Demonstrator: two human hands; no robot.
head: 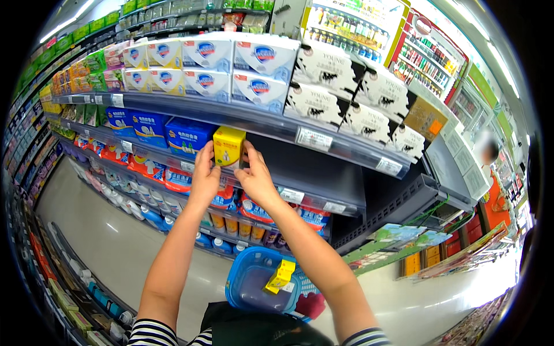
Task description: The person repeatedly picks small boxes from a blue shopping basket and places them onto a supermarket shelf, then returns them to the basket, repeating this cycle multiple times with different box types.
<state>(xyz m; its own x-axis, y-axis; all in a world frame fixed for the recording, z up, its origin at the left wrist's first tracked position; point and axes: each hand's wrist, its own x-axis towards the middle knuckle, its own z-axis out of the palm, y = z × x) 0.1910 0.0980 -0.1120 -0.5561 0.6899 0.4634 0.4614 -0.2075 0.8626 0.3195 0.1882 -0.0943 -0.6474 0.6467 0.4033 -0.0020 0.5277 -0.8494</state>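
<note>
A small yellow carton (228, 147) stands upright at the front of a dark shelf, just right of the blue mosquito-repellent cartons (188, 136). My left hand (204, 174) is against its left side, fingers reaching up along the edge. On the opposite side, my right hand (256, 172) has its fingers at the carton's right edge, so the two hands hold it between them. Below my arms, a blue plastic shopping basket (253, 298) contains several more small yellow boxes (281, 274) near its right side.
Boxed soap (207, 54) and black-and-white cartons (322, 71) fill the shelf above. Its price-tagged front edge (255, 113) overhangs my hands. Red-and-blue packs (147, 168) line the shelf below. A pink cloth-like item (310, 305) lies at the basket's right. A person in orange (495, 199) stands far right.
</note>
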